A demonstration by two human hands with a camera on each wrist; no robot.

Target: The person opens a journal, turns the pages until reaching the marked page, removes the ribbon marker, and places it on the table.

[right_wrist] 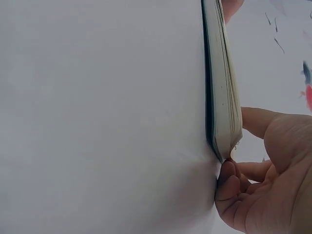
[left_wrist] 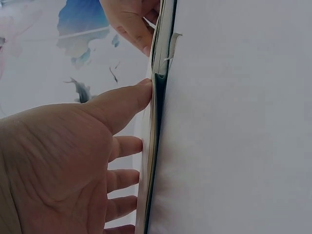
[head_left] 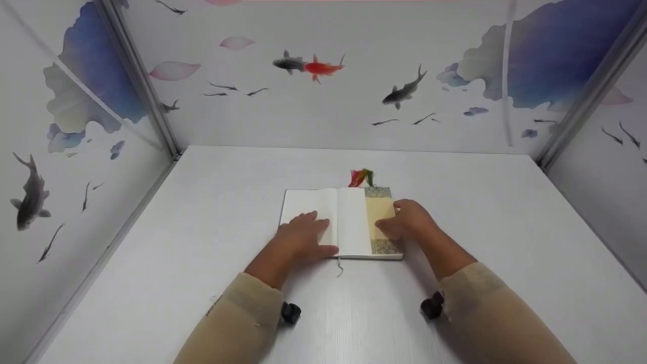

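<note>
A notebook [head_left: 352, 227] with blank white pages lies open on the white table. Along the outer side of its right page lies a beige bookmark [head_left: 380, 212] with grey patterned ends. Red, yellow and green tassels [head_left: 362, 177] stick out past the top edge. My left hand [head_left: 303, 237] rests spread on the left page, its thumb near the central fold. In the left wrist view, that hand's fingers [left_wrist: 122, 180] lie straight over the page. My right hand [head_left: 412, 220] pinches the bookmark at the notebook's right edge, thumb on top, the other fingers [right_wrist: 229, 187] curled beside the edge.
A thin ribbon [head_left: 340, 268] hangs from the notebook's fold onto the table [head_left: 349, 313]. White panels [head_left: 343, 121] printed with fish and petals enclose the table at the back and sides. Each sleeve cuff has a small black device [head_left: 432, 306] beside it.
</note>
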